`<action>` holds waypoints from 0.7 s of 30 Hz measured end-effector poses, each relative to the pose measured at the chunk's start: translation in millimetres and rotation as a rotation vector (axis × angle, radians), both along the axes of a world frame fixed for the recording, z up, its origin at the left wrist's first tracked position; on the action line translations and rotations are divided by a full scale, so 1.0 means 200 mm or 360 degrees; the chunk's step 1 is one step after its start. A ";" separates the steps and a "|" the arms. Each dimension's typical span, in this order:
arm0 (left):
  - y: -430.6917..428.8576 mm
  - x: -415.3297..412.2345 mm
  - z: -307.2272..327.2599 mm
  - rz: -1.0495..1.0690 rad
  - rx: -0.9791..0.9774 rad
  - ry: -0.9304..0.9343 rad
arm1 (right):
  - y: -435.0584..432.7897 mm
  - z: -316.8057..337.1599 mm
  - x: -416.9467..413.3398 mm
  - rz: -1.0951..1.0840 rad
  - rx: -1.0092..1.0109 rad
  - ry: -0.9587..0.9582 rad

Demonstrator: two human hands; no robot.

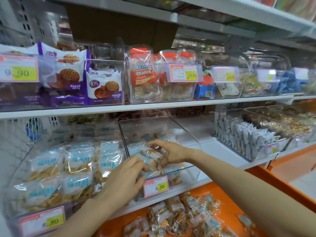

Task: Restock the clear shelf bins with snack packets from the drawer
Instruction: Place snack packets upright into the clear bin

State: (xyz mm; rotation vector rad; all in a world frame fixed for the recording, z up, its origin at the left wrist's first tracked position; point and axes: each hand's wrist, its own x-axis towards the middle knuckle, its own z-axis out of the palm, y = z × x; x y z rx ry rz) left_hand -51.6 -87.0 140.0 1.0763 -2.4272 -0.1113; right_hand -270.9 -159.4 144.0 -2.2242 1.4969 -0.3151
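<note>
Just below the centre of the frame, 2 hands clasp a bunch of snack packets (152, 159) above the front of a clear bin (186, 132). The left hand (124, 175) curls its fingers round the bunch's near side; the right hand (171, 152) pinches the far side with bent fingers and thumb. A price tag (156, 185) reading 8.80 hangs on the bin's front. More loose packets (171, 218) lie in the orange drawer (232, 209) at the bottom of the frame.

Both arms reach forward; left hand (124, 177), right hand (169, 153) close together, fingers (135, 161) curled round packets (152, 159).
</note>
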 end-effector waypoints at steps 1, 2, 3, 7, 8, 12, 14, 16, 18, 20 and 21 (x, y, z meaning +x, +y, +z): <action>-0.01 0.00 0.01 0.0020 -0.0010 0.0020 | 0.01 0.01 0.00 -0.0058 -0.0082 -0.0036; -0.03 0.01 0.02 0.0036 -0.0009 0.0040 | 0.02 0.03 0.00 -0.0134 -0.0161 -0.0123; -0.04 0.01 0.03 0.0054 0.0002 0.0073 | 0.05 0.06 0.00 -0.0221 -0.0196 -0.0272; -0.06 -0.01 0.07 0.0119 0.0123 0.0375 | 0.18 0.21 -0.06 -0.0513 -0.0064 -0.1007; -0.06 -0.04 0.08 0.0139 0.0214 0.0535 | 0.23 0.24 -0.08 -0.0522 0.0007 -0.1117; -0.04 -0.14 0.14 0.0084 0.1122 0.1186 | 0.38 0.27 -0.11 -0.0397 0.0321 -0.1470; -0.02 -0.18 0.16 0.0047 0.1391 0.1262 | 0.42 0.24 -0.09 -0.0438 0.0286 -0.1453; 0.00 -0.21 0.17 0.0026 0.1373 0.1260 | 0.45 0.21 -0.08 -0.0477 0.0231 -0.1391; 0.01 -0.22 0.17 0.0025 0.1280 0.1243 | 0.49 0.21 -0.08 -0.0463 0.0209 -0.1331; 0.00 -0.22 0.16 0.0022 0.1200 0.1172 | 0.52 0.23 -0.09 -0.0415 0.0191 -0.1227; 0.00 -0.23 0.15 0.0013 0.1148 0.1106 | 0.54 0.25 -0.10 -0.0390 0.0178 -0.1178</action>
